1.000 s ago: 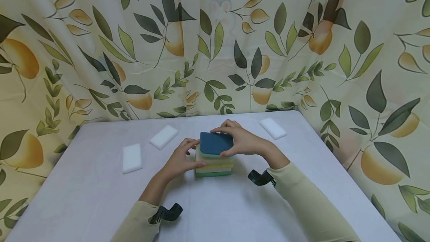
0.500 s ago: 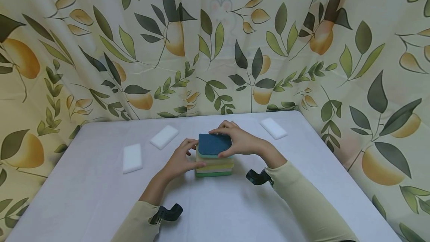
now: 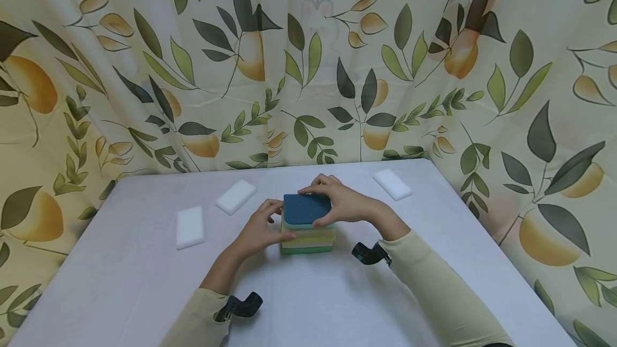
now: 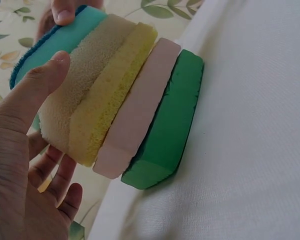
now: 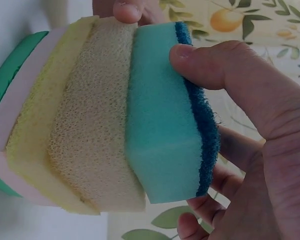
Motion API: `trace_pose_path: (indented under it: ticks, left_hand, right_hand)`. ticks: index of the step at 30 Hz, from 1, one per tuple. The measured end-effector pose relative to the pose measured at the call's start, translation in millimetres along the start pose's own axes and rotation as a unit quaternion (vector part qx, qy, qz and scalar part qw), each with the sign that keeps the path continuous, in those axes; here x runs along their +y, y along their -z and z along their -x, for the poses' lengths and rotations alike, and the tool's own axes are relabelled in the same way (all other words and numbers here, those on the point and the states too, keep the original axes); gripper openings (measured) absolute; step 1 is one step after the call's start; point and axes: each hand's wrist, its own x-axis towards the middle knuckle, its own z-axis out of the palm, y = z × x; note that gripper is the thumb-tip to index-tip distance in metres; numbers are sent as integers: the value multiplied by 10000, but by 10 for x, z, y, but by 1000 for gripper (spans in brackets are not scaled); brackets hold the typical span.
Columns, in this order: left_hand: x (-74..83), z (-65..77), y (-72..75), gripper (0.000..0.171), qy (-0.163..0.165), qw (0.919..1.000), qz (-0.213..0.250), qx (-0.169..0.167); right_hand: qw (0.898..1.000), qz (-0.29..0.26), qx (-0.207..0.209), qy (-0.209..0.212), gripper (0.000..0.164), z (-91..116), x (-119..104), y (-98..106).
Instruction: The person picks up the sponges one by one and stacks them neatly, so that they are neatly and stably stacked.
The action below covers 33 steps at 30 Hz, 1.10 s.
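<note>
A stack of foam pieces stands in mid-table. From the bottom it runs green block (image 4: pixel 165 125), pale pink block (image 4: pixel 140 105), yellow sponge (image 4: pixel 110 102), beige porous sponge (image 5: pixel 97 100). Topmost is a turquoise sponge (image 3: pixel 306 209) with a dark blue scouring face upward. My right hand (image 3: pixel 349 202) pinches this top sponge, thumb on its near side and fingers at the far side. My left hand (image 3: pixel 260 228) holds the stack from the left, thumb on the beige sponge's near side. In the right wrist view the turquoise sponge lies against the beige one, slightly offset.
Two white rectangular pads, one upright (image 3: pixel 190 227) and one slanted (image 3: pixel 235 197), lie left of the stack. A third white pad (image 3: pixel 392 184) lies at the back right. A white cloth (image 3: pixel 308 299) covers the table, and a leaf-and-fruit-patterned curtain (image 3: pixel 308 95) hangs behind.
My right hand has brought the turquoise sponge slightly left and toward me, more squarely over the stack. The left hand stays almost still, and the white pads have not moved.
</note>
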Motion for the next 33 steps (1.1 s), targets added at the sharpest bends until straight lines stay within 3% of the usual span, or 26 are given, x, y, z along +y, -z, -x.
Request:
trace_pose_path:
  ticks: [33]
  left_hand:
    - [40,8,11,76,149,9999,31,-8]
  right_hand:
    - [9999,-33,-121,-67,68,-6,30,-19]
